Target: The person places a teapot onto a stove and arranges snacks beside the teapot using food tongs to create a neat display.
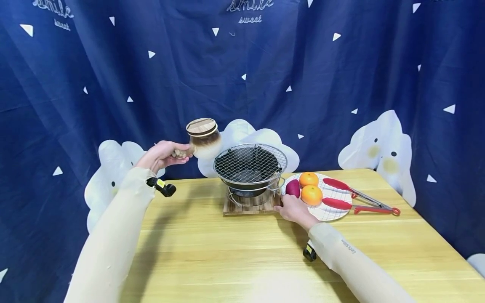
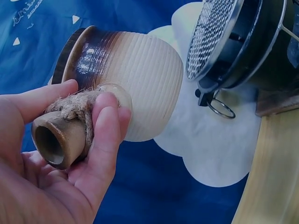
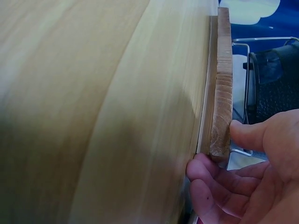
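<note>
A side-handled teapot (image 1: pixel 207 142), cream below and dark brown near the rim, has a flat wooden lid (image 1: pixel 201 126). My left hand (image 1: pixel 163 155) holds it in the air, left of the grill, fingers and thumb around the short hollow handle (image 2: pixel 58 142) wrapped with twine. The round black grill stove (image 1: pixel 248 185) with a wire mesh top (image 1: pixel 248 164) stands on a square wooden board (image 1: pixel 242 209). My right hand (image 1: pixel 294 209) pinches the board's near right corner, thumb on its upper face and fingers at its lower edge, as the right wrist view shows.
Right of the grill lies a checked plate (image 1: pixel 329 215) with two oranges (image 1: pixel 312 195) and a purple-red item (image 1: pixel 293 188). Red-tipped tongs (image 1: pixel 373 204) rest with their heads on the plate. A blue curtain (image 1: pixel 273 63) hangs behind the wooden table (image 1: pixel 212 252).
</note>
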A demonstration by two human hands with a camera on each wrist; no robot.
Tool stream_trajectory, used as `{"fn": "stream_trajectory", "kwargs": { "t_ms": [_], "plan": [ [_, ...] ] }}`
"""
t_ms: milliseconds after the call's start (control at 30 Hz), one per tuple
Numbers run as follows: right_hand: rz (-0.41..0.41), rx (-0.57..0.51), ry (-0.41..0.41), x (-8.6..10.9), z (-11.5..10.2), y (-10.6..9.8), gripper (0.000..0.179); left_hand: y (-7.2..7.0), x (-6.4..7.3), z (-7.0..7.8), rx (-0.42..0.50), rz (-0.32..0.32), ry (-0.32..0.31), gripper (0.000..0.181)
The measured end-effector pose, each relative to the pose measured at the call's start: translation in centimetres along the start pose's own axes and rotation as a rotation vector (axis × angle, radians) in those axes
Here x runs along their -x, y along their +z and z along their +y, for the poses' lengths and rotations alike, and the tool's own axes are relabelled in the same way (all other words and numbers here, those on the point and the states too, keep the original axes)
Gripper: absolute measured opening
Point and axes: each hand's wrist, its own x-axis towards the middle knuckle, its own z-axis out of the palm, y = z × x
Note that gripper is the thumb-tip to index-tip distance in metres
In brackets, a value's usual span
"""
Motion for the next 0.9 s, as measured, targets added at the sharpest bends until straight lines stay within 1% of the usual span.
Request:
{"fn": "stream_trajectory", "kwargs": {
  "t_ms": [67,233,367,600,733,900],
  "plan": [
    [-0.001,0.000,0.000,0.1,-0.1,0.0,0.032,0.4,-0.1,0.2,-0.003,-0.004,0.005,0.014],
    [0.001,0.002,0.006,0.3,0.1,0.1,0.033,1.6,-0.6,0.4,-0.025,0.005,0.006,0.006],
    [0.009,0.004,0.014,0.4,0.0,0.2,0.032,2.4,-1.0,0.6,-0.037,0.008,0.005,0.010],
    [0.015,-0.003,0.024,0.1,0.0,0.1,0.032,3.9,-2.0,0.8,-0.041,-0.012,0.013,0.005],
    [0.013,-0.002,0.028,0.1,0.0,0.2,0.032,4.7,-2.4,0.9,-0.045,-0.035,0.012,0.006],
    [0.009,-0.001,0.027,0.0,0.2,0.3,0.032,5.5,-2.9,0.8,-0.043,-0.033,0.007,0.008]
  ]
}}
